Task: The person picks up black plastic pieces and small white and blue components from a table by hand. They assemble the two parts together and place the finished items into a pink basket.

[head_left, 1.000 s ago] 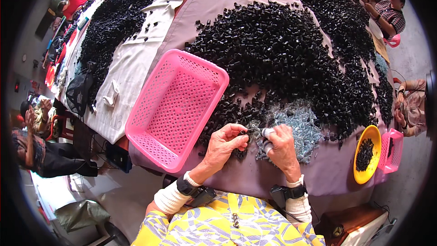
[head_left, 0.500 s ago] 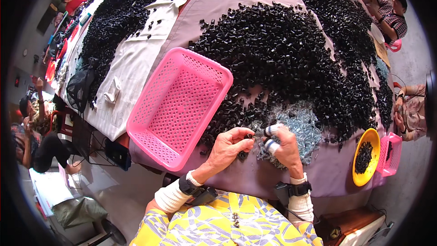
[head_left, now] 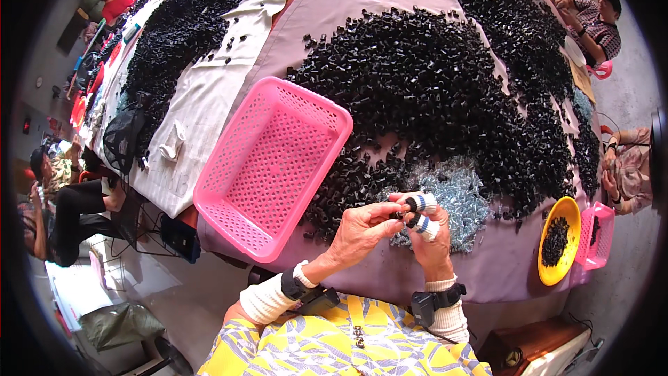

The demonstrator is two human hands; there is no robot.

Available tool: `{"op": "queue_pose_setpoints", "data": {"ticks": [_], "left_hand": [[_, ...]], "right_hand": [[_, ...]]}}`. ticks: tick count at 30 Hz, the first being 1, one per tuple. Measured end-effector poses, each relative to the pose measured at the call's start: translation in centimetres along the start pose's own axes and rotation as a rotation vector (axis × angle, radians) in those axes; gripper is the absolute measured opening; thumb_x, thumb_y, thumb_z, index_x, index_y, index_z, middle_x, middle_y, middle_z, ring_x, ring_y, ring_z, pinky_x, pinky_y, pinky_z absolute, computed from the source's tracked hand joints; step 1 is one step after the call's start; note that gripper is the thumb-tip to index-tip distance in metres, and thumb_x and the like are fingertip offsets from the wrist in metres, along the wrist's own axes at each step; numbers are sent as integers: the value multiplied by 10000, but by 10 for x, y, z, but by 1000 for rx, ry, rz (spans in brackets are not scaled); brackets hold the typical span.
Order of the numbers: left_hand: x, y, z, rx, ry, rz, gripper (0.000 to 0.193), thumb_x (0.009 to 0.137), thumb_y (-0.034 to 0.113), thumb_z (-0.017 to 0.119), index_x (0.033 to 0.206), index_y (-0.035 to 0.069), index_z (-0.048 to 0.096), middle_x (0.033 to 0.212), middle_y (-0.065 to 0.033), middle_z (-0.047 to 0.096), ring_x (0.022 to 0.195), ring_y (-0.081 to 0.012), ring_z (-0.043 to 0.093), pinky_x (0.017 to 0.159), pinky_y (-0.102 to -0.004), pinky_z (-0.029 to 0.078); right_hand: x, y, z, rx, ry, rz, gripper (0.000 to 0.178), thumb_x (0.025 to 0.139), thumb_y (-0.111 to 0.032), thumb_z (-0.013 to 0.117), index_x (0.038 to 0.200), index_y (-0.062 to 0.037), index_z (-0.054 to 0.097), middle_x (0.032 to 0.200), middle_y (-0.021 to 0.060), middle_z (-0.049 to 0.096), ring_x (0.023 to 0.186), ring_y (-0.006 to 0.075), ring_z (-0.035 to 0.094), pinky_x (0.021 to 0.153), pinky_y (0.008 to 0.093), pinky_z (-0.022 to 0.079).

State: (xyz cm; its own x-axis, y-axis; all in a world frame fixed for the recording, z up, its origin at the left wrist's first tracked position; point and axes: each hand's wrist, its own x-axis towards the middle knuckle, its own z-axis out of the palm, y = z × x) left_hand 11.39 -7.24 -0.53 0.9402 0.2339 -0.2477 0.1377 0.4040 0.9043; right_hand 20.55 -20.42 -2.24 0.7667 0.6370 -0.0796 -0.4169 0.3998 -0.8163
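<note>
My left hand (head_left: 358,235) pinches a small black plastic piece (head_left: 396,216) between thumb and fingertips. Facing it, my right hand (head_left: 428,240) is closed with its fingertips at the same piece; striped cloth covers two of its fingers. Whether the right hand also holds a tiny clear part cannot be made out. Just beyond my hands lies a heap of small clear bluish pieces (head_left: 456,191). Behind and around that spreads a big pile of black plastic pieces (head_left: 410,76). To the left, an empty pink perforated basket (head_left: 278,160) sits on the cloth.
A yellow bowl (head_left: 570,237) with black pieces and a small pink basket (head_left: 602,237) are at the right table edge. A white cloth (head_left: 202,97) covers the left side. People sit at the right, including one person in a cap (head_left: 604,28), and at the far left.
My right hand has moved left from the clear pieces to meet my left hand. The left hand has shifted slightly right, still pinching the black piece.
</note>
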Motion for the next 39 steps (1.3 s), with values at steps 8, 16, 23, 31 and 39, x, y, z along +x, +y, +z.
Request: {"op": "queue_pose_setpoints", "data": {"ticks": [8,16,23,31,39], "left_hand": [[-1,0,0,-6,-3,15,258,902,-23,619,1159,-35,638,1018,-75,699,932,-91,642,814,-206,527],[-2,1,5,6,36,88,284,895,-17,631,1178,-42,628,1012,-72,701,913,-79,639,799,-198,523],[4,-5,5,39,43,254,284,869,-27,644,1154,-23,651,1063,-52,688,943,-96,619,790,-238,519],[-1,8,-3,29,24,128,248,895,-2,622,1141,-28,649,987,-26,680,906,-58,605,794,-215,512],[3,5,-3,-31,7,149,250,894,12,643,1141,-21,653,1004,-25,674,935,-57,591,814,-214,507]], "right_hand": [[-3,-3,11,4,0,-11,226,783,-62,715,993,-2,656,1082,135,644,1060,235,596,956,343,441],[-3,-1,11,21,34,-31,207,753,-5,689,960,-6,679,1070,160,665,1033,245,616,934,353,462],[-6,5,12,-298,128,-194,201,812,26,594,1005,5,648,1020,114,657,961,194,630,833,281,499],[-2,-17,27,-1058,-65,-747,258,720,4,652,977,-17,635,997,145,618,894,320,606,795,416,488],[0,-18,24,-1162,-79,-779,279,709,1,660,985,1,625,961,145,623,866,333,608,770,429,494]]}}
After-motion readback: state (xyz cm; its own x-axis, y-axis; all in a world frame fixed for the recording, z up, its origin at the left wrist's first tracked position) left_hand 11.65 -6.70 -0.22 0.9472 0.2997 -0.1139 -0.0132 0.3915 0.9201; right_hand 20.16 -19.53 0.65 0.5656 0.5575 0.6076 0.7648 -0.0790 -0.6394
